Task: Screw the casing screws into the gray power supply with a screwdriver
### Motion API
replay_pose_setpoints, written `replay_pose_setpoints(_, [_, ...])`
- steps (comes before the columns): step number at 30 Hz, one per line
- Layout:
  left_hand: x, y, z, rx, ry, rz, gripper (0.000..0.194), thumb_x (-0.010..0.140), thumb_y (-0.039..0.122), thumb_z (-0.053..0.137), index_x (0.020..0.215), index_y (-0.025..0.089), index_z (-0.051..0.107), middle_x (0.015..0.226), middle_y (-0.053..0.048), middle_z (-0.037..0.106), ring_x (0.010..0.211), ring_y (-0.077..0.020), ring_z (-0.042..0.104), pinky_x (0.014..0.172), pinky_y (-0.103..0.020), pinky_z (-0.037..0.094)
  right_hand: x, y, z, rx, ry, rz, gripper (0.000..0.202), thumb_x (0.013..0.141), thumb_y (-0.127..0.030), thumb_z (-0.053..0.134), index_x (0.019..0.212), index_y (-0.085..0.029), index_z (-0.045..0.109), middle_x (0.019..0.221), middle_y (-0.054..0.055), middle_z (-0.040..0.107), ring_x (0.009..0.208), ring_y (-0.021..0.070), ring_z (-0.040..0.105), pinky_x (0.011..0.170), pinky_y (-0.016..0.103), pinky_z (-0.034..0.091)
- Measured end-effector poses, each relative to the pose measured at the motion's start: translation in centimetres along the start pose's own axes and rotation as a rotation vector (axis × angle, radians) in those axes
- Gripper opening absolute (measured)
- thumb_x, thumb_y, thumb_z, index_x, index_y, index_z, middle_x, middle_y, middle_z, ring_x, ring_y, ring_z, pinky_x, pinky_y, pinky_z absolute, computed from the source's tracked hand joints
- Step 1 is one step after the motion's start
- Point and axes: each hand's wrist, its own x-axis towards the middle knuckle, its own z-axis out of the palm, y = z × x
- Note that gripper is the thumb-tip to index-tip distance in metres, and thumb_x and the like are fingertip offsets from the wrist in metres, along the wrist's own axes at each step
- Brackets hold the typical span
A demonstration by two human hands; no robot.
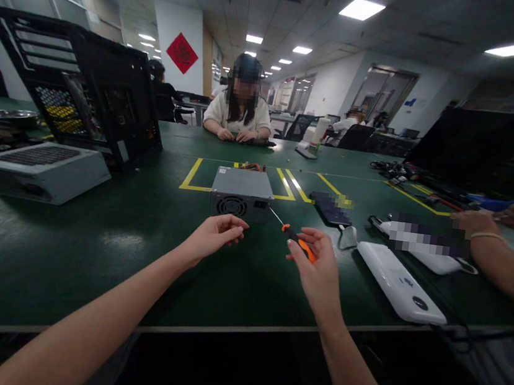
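A grey computer power supply (244,183) stands on the green table in front of me, its fan grille and power socket facing me. My right hand (316,268) grips an orange and black screwdriver (304,248). The screwdriver's thin shaft points up and left, with its tip by the right front edge of the power supply; whether it touches is unclear. Just in front of the fan grille, my left hand (216,237) has its thumb and fingers drawn together in a pinch. Anything between those fingertips is too small to make out.
A black computer case (110,93) and a second power supply (39,169) stand at left. On the right are a phone (330,209), a white power bank (398,282) and another person's hands (481,229). A person (242,106) sits opposite. Yellow tape (188,175) marks the table.
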Motion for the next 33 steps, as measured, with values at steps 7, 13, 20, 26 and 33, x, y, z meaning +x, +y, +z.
replay_pose_setpoints(7, [0.6,-1.2,0.4,0.509,0.140,0.276,0.018,0.083,0.025,0.049,0.095,0.019,0.061,0.086,-0.002,0.061,0.076,-0.0144,0.056,0.068,-0.028,0.044,3.1,-2.3,-0.2,-0.544,0.118,-0.564,0.021,0.083,-0.033,0.052,0.099,-0.020,0.049,0.093,0.006,0.061,0.081,0.0196,0.061,0.074,0.037,0.049])
replay_pose_setpoints(13, [1.2,-0.6,0.6,0.810,0.207,0.482,0.021,0.086,0.017,0.042,0.096,0.017,0.059,0.095,-0.006,0.057,0.088,-0.0179,0.053,0.078,-0.033,0.044,4.6,-2.4,0.9,-0.574,-0.059,-0.977,0.023,0.078,-0.018,0.053,0.099,-0.024,0.045,0.098,0.006,0.052,0.093,0.0201,0.054,0.078,0.037,0.049])
replay_pose_setpoints(20, [3.1,0.1,0.9,1.161,0.292,0.650,0.027,0.084,0.014,0.043,0.105,0.018,0.059,0.122,-0.012,0.049,0.117,-0.0268,0.040,0.095,-0.045,0.036,4.7,-0.1,1.6,-0.554,-0.140,-1.168,0.038,0.080,-0.011,0.051,0.111,-0.030,0.041,0.108,0.007,0.050,0.097,0.0178,0.053,0.073,0.032,0.051])
replay_pose_setpoints(26, [3.9,-1.0,1.0,1.295,0.332,0.646,0.030,0.083,0.014,0.046,0.109,0.019,0.059,0.138,-0.014,0.036,0.132,-0.0285,0.027,0.107,-0.052,0.019,4.4,1.3,1.1,-0.546,-0.140,-1.141,0.039,0.078,-0.010,0.054,0.108,-0.032,0.044,0.111,0.005,0.052,0.101,0.0192,0.054,0.079,0.037,0.050])
replay_pose_setpoints(33, [3.7,-1.4,1.0,1.300,0.324,0.648,0.034,0.082,0.014,0.048,0.113,0.022,0.059,0.139,-0.014,0.035,0.131,-0.0288,0.027,0.107,-0.053,0.018,4.4,1.3,0.4,-0.442,-0.077,-1.069,0.039,0.076,-0.011,0.056,0.108,-0.029,0.041,0.108,0.006,0.053,0.099,0.0201,0.055,0.079,0.040,0.051])
